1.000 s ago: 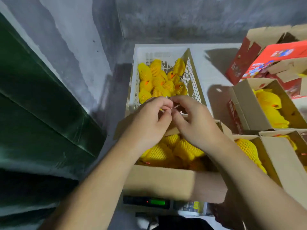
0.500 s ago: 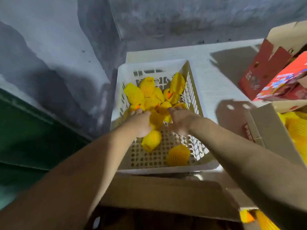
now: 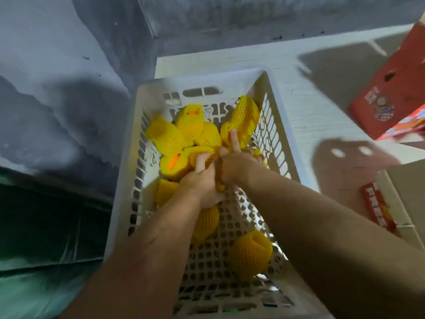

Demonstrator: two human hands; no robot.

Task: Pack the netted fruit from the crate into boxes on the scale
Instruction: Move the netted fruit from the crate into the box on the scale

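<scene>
a red label [image 3: 377,209] on the cardboard box [image 3: 404,194] at right reads "fres", cut off. the white crate [image 3: 273,93] sits on a white desk [image 3: 305,100] by a grey wall. both arms reach in; left hand [image 3: 202,180] and right hand [image 3: 236,162] have fingers clenched around netted fruit [image 3: 207,137] in the crate.

One white plastic crate [image 3: 128,178] holds about nine yellow-netted fruits [image 3: 249,255]; some are hidden under two hands. Two cardboard boxes [image 3: 386,107] stand at right.
</scene>
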